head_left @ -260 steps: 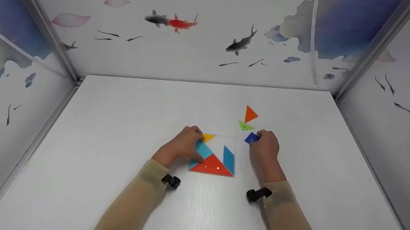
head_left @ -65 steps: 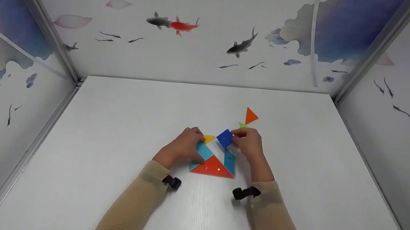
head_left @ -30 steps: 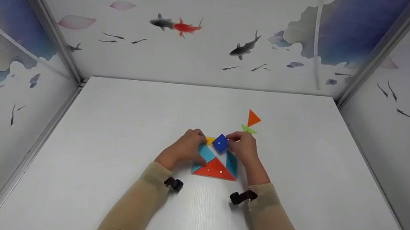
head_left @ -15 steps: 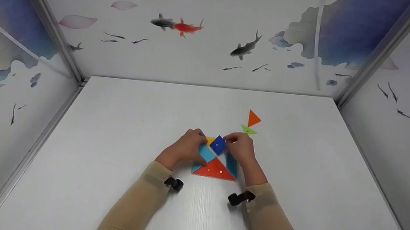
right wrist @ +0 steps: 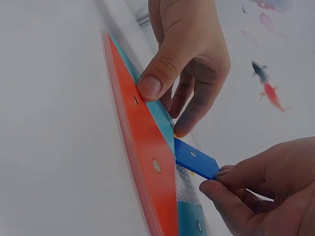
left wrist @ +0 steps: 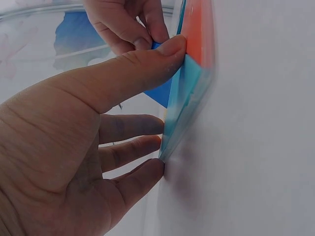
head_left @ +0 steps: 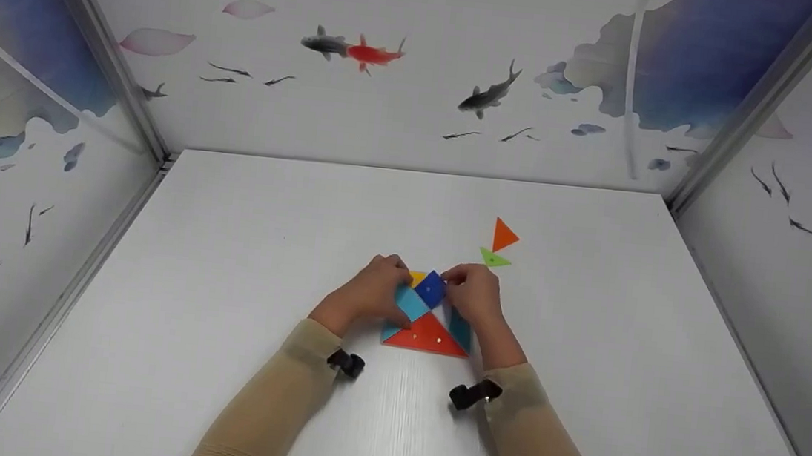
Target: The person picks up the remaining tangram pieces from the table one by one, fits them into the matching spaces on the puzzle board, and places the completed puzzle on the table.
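Note:
A tangram tray (head_left: 443,312) lies on the table, holding a large red triangle (head_left: 427,336), a light-blue piece (head_left: 411,304), a yellow piece (head_left: 417,278) and a teal parallelogram (head_left: 459,330). My left hand (head_left: 368,293) spreads over the tray's left side; its thumb (left wrist: 147,64) presses on the pieces and its fingertips rest along the edge. Between right thumb and finger, my right hand (head_left: 475,294) pinches one corner of a dark-blue square tile (right wrist: 197,158). That tile stands slightly tilted over the tray, its opposite side against the light-blue piece. My left hand partly hides the yellow piece.
Behind the right hand, an orange triangle (head_left: 504,236) and a lime-green triangle (head_left: 495,258) lie on the white table (head_left: 289,202), their corners almost meeting. Printed panels with fish wall in the back and both sides.
My right hand has picked up the blue square from the table's right, carried it left over the tray and lowered it beside the light-blue piece. The left hand keeps its place on the tray.

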`<action>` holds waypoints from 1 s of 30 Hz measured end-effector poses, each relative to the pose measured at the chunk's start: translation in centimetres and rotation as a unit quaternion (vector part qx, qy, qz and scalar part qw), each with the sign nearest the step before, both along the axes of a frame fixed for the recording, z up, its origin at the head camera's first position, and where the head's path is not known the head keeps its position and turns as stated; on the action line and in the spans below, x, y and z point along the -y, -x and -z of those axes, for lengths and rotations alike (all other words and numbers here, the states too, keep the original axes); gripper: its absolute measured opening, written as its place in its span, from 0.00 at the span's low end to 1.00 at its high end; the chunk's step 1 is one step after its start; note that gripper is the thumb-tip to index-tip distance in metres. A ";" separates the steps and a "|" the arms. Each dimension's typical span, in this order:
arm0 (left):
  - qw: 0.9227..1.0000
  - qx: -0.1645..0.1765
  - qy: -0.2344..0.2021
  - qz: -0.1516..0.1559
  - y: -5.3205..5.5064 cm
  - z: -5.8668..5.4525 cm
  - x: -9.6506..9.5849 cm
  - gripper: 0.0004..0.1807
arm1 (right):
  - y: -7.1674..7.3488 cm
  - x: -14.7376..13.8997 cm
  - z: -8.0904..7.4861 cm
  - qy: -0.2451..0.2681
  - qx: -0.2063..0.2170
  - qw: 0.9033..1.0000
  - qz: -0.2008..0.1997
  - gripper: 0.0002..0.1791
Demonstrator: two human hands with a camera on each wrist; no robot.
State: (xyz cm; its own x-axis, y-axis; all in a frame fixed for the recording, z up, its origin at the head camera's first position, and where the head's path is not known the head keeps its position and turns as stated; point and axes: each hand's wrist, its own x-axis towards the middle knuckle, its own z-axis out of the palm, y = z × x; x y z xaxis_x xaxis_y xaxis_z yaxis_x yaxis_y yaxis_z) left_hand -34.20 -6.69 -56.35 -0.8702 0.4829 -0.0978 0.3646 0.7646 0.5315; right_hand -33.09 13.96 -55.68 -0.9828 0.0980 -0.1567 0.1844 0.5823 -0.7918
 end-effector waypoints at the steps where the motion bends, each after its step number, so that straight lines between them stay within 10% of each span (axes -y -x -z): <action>1: 1.000 0.001 0.000 0.000 0.0 0.1 0.0 0.39 | 0.0 0.0 0.0 -0.004 0.000 1.000 0.001 0.10; 22: 1.000 -0.008 0.004 0.002 0.0 0.0 0.0 0.41 | -0.1 0.2 0.2 -0.077 -0.048 0.996 -0.025 0.11; 30: 1.000 0.003 0.012 -0.010 -0.1 0.0 -0.1 0.42 | 0.0 0.4 0.4 -0.078 -0.005 0.996 -0.031 0.13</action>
